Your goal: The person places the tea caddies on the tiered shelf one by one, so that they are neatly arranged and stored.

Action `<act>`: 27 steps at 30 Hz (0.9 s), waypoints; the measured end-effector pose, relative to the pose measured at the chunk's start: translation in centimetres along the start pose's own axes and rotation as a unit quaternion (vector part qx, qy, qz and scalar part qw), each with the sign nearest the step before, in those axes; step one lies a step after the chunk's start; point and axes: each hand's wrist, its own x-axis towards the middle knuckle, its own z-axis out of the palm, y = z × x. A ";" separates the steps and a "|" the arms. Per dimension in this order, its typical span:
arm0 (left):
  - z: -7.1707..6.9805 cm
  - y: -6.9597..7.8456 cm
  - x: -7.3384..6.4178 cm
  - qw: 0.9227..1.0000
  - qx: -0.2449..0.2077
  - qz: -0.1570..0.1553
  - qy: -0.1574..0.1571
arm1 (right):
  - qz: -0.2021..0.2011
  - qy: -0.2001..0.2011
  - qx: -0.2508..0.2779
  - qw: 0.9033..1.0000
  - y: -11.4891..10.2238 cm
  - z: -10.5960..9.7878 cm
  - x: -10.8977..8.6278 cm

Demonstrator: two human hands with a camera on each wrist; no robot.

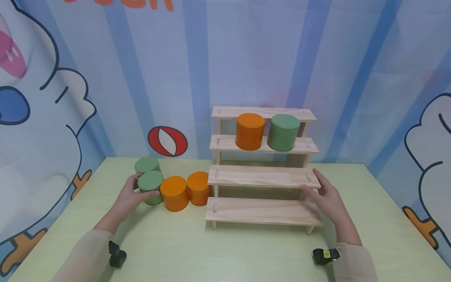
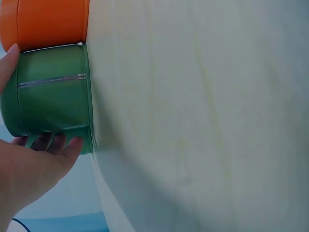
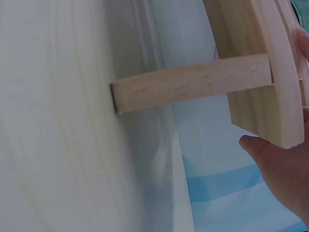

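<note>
At the left of the table, my left hand [image 1: 127, 199] holds a round green tin [image 1: 150, 182], thumb on one side and fingers on the other. The left wrist view shows the tin's seamed side [image 2: 55, 104] standing on the table. Right behind it is another green tin [image 1: 146, 163]. Two orange tins [image 1: 175, 194] [image 1: 199, 188] stand to its right, the nearer one beside the held tin. My right hand [image 1: 329, 201] grips the right end of the second-lowest step of a wooden tiered stand [image 1: 262, 176]; the right wrist view shows that hand [image 3: 285, 169] at the board's end.
On the stand's third step sit an orange tin [image 1: 250, 132] and a green tin [image 1: 284, 133], side by side. The farther loose orange tin is close to the stand's left side. A printed blue striped backdrop [image 1: 243, 58] rises behind the pale table [image 1: 176, 250].
</note>
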 end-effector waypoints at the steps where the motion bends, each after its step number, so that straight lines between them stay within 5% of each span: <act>1: 0.0 0.0 0.0 1.000 0.000 0.001 -0.001 | 0.000 0.000 -0.001 1.000 0.0 0.0 0.0; 27: -0.1 0.0 0.2 1.000 -0.008 0.007 0.004 | 0.001 0.005 0.002 1.000 -0.3 0.1 -0.1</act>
